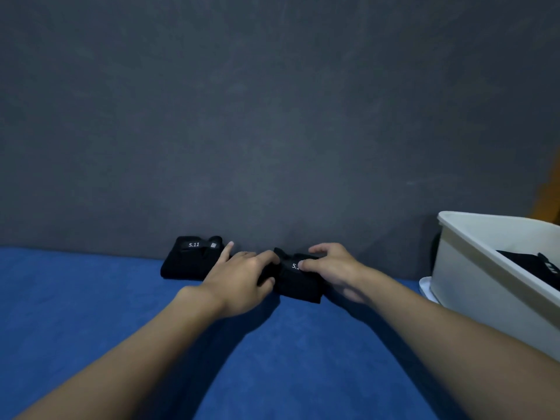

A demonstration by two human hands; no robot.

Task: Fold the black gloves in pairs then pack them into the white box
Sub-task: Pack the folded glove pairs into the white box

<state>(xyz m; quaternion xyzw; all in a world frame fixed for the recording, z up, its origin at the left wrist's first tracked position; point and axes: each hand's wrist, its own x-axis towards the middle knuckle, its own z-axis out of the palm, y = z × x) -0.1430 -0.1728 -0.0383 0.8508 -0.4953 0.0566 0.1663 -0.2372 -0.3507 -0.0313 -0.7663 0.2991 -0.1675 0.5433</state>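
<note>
A folded black glove bundle (298, 281) with a white "5.11" label lies on the blue surface near the grey wall. My left hand (242, 278) grips its left side, index finger pointing away. My right hand (330, 265) pinches its top right, thumb over the label. A second folded black glove bundle (189, 257) with the same label lies just to the left, apart from my hands. The white box (472, 268) stands at the right edge, with black glove fabric (533, 266) inside it.
A grey wall (272, 116) rises right behind the gloves. The blue surface (91, 298) spreads toward me and to the left. A white lid or tray edge (425, 286) pokes out under the box.
</note>
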